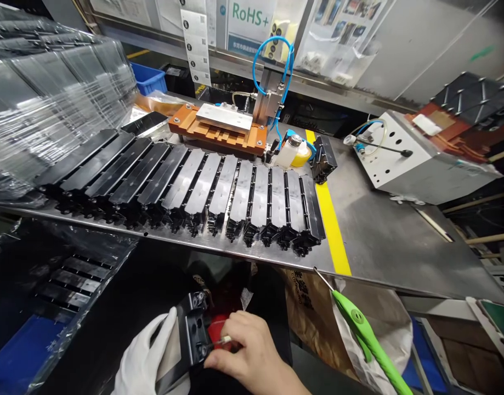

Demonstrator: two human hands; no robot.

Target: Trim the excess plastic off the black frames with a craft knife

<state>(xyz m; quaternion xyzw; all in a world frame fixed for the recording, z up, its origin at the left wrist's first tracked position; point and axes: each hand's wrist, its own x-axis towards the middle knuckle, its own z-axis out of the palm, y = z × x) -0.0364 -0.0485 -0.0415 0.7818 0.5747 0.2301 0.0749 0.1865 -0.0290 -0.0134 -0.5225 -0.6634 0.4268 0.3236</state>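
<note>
a head-worn camera looks down over the front edge of a steel workbench point(383, 230). everything here is placed relative to that bench.

below its front edge, near the bottom of the view, two hands work on one black plastic part point(194, 334). the left hand point(147, 356) wears a white glove and grasps the part from its left side, fingers wrapped around it. the right hand point(247, 356) is bare and pinches a thin white-tipped tool point(222, 340) between thumb and fingers, the tip touching the lower end of the part. a red object point(219, 325) sits just behind the part, partly hidden.

on the bench top, a long row of black parts point(194, 192) lies side by side, their glossy faces up, running from the left side to a yellow tape line point(329, 219). behind the row stands an orange fixture point(219, 131) with a metal plate on top and blue air hoses point(272, 55) looping above it. a small bottle with a yellow base point(293, 151) stands just right of the fixture. further right on the bench rests a grey metal box point(416, 159).

at the bench's left end, clear plastic trays point(50, 93) are stacked. below the bench on the left, a bin lined with plastic film point(62, 274) holds more black parts. a green-handled tool point(367, 334) hangs from the front edge on the right, over a brown paper bag point(309, 307).
</note>
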